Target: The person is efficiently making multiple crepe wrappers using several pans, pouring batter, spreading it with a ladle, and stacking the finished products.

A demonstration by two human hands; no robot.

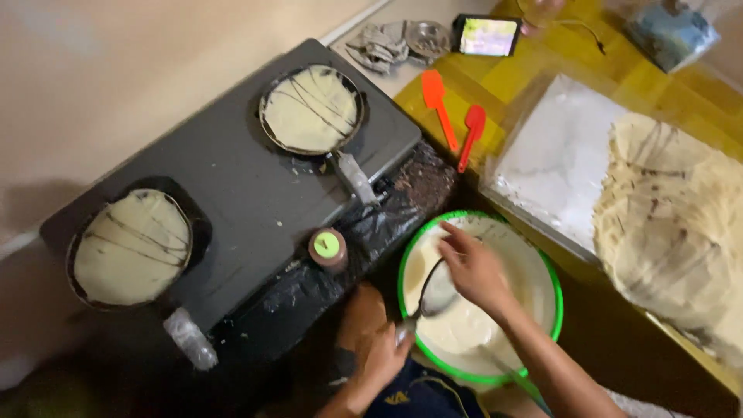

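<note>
A green-rimmed bowl (551, 275) of pale batter sits low in the middle of the view. My left hand (383, 354) grips the handle end of a metal ladle (435, 298), whose cup lies over the batter. My right hand (474, 269) hovers over the bowl with its fingers curled at the ladle's cup; its grip is hidden. On the dark stove (232, 178) stand two pans, each holding a pale crepe with dark streaks: one at the far side (311, 108), one at the left (131, 246).
A small bottle with a green cap (327, 246) stands on the stove's edge. An orange spatula (437, 104) and a red spatula (470, 135) lie on the yellow surface. A white tray (557, 155) holds a stack of cooked crepes (673, 217). A lit phone (486, 35) lies at the back.
</note>
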